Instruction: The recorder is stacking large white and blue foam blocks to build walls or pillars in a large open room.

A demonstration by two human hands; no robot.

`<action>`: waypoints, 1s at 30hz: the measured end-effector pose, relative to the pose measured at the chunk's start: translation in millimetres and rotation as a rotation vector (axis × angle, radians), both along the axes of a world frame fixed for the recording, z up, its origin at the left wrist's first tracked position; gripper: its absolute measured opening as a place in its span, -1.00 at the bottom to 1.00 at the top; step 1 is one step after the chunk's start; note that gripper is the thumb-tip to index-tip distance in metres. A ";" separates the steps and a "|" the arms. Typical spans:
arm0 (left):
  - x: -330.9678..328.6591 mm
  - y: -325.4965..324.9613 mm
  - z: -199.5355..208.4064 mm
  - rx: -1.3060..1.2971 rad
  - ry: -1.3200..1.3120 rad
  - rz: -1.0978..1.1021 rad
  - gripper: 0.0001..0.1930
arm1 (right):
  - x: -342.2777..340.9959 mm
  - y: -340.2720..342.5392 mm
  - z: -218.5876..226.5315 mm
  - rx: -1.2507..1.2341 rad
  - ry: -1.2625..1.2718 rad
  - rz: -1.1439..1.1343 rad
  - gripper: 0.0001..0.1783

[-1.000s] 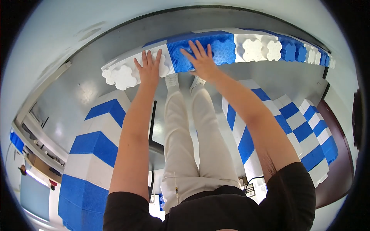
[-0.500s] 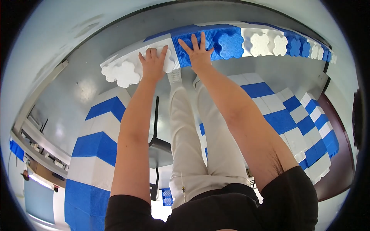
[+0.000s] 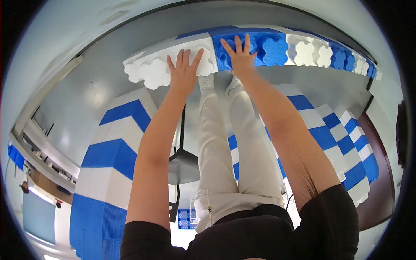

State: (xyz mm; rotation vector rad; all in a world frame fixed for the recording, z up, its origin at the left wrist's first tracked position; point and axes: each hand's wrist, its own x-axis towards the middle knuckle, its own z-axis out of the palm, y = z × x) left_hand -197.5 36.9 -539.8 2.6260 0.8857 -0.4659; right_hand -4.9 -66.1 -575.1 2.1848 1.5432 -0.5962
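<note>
My left hand (image 3: 183, 73) lies with fingers spread on the studded top of a white building block (image 3: 149, 69), at the left end of a long row. Just right of it, my right hand (image 3: 242, 56) rests, fingers fanned out, on the blue building block (image 3: 273, 47) that adjoins the white one. Part of the studs on both blocks is hidden under my hands. Neither hand is wrapped around anything.
The row continues right in white and blue blocks (image 3: 305, 52). A tall blue and white stack (image 3: 97, 182) stands left of my legs, and stepped stacks (image 3: 323, 136) stand at right. A dark chair (image 3: 184, 162) is beside my left leg. Grey floor (image 3: 95, 93) surrounds them.
The whole view has shifted, so the row and my hands appear farther right. My left hand's fingers are straighter and more visible now. Both hands remain on the same blocks.
</note>
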 end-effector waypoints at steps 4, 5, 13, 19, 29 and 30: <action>-51.7 13.3 21.0 -0.023 0.148 0.117 0.18 | 2.4 2.6 8.5 -0.052 -0.009 0.012 0.40; -68.7 19.9 20.1 -0.040 0.157 0.148 0.20 | 1.3 5.7 11.7 -0.058 0.039 -0.019 0.27; -98.7 47.4 -24.9 0.260 0.162 0.023 0.07 | -2.0 10.8 15.4 -0.058 0.068 -0.038 0.17; -83.5 51.8 -8.5 0.087 0.131 -0.030 0.07 | 1.0 5.9 8.3 -0.040 0.008 -0.045 0.17; -61.5 45.2 18.3 0.024 0.202 0.000 0.14 | -1.5 12.1 18.0 -0.148 0.019 -0.016 0.16; -45.5 40.2 28.1 -0.087 0.133 0.044 0.18 | 0.0 12.7 19.3 -0.154 0.008 -0.016 0.15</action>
